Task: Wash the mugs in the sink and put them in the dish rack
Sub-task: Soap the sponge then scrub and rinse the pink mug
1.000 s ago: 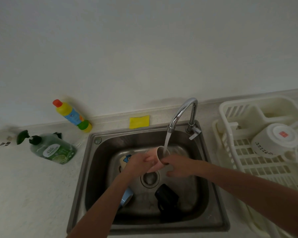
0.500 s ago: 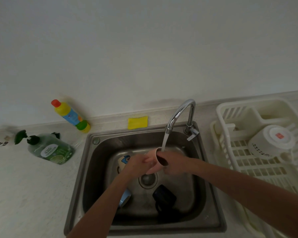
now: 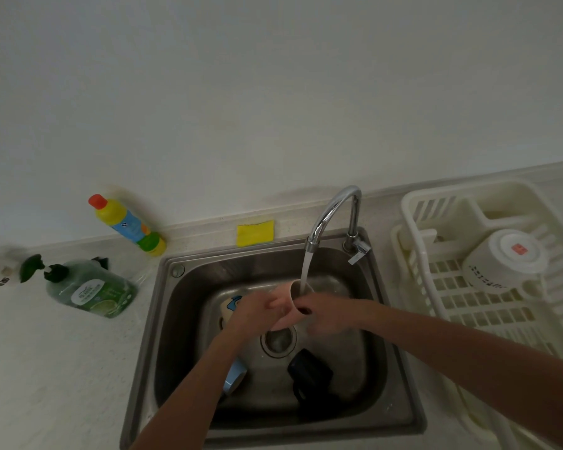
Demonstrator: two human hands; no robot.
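Over the steel sink [image 3: 176, 319] both my hands hold a pink mug [image 3: 288, 302] under the running tap [image 3: 333, 216]; water streams into its mouth. My left hand [image 3: 252, 315] grips its left side, my right hand [image 3: 322, 315] its right side and rim. A black mug [image 3: 309, 373] lies on the sink floor to the right. Under my left forearm, partly hidden, is a light blue mug [image 3: 234, 380]. A cream mug with a blue print [image 3: 229, 306] shows behind my left hand. A white mug [image 3: 501, 261] lies upside down in the white dish rack [image 3: 416, 254].
A yellow sponge [image 3: 255, 232] lies behind the sink by the wall. On the counter to the left lie a yellow bottle with a red cap [image 3: 127, 225] and a green soap dispenser [image 3: 88, 292]. The drain [image 3: 278, 341] sits at the sink's middle.
The pink mug has turned slightly in my hands under the stream; my right hand shifted a little along its rim. The view has drifted slightly.
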